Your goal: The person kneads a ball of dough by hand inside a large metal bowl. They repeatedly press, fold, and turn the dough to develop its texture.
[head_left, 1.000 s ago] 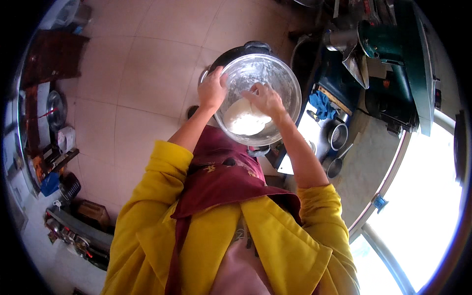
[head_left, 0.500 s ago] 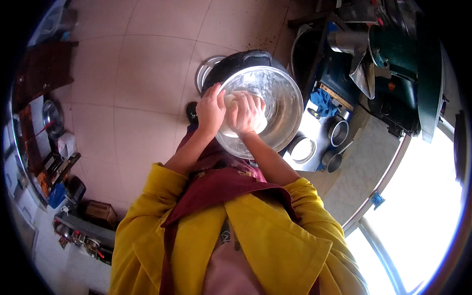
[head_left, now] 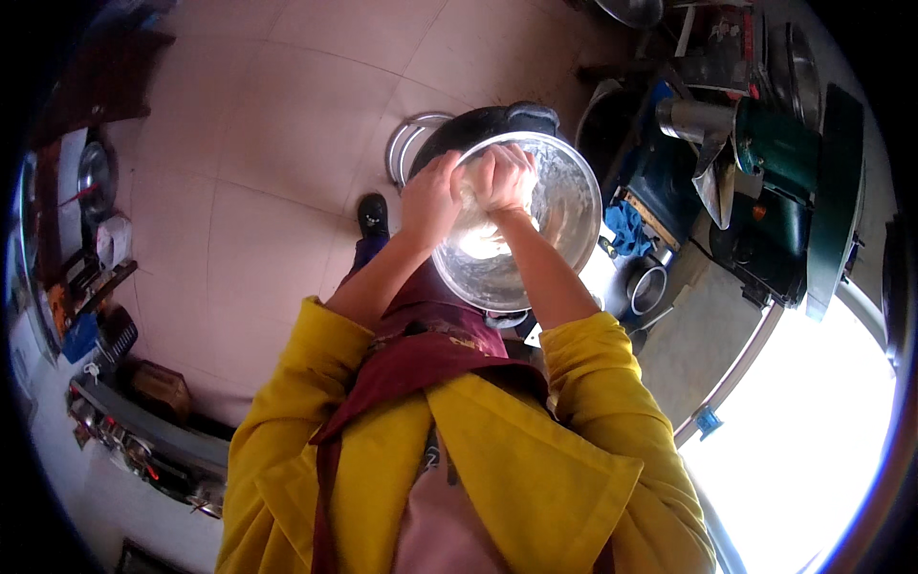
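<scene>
A wide metal bowl [head_left: 571, 222] rests on top of a dark round pot [head_left: 469, 129] in front of me. White dough [head_left: 481, 239] lies in the left part of the bowl, its near end brightly lit. My right hand [head_left: 505, 180] is in the bowl with its fingers curled over the far end of the dough. My left hand [head_left: 430, 201] is closed on the bowl's left rim, close beside the dough; its fingertips are partly hidden. Whitish smears coat the bowl's inner wall.
Right of the bowl stand a small metal pan [head_left: 646, 287], a blue cloth [head_left: 626, 228] and a green machine with a metal spout [head_left: 712, 182]. A silvery ring-shaped frame [head_left: 402, 148] shows beside the pot. My dark shoe [head_left: 373, 212] is on the tiled floor [head_left: 277, 230].
My right hand has moved to the far side of the bowl, drawing the dough with it. My left hand stays at the left rim. The whole view has shifted slightly.
</scene>
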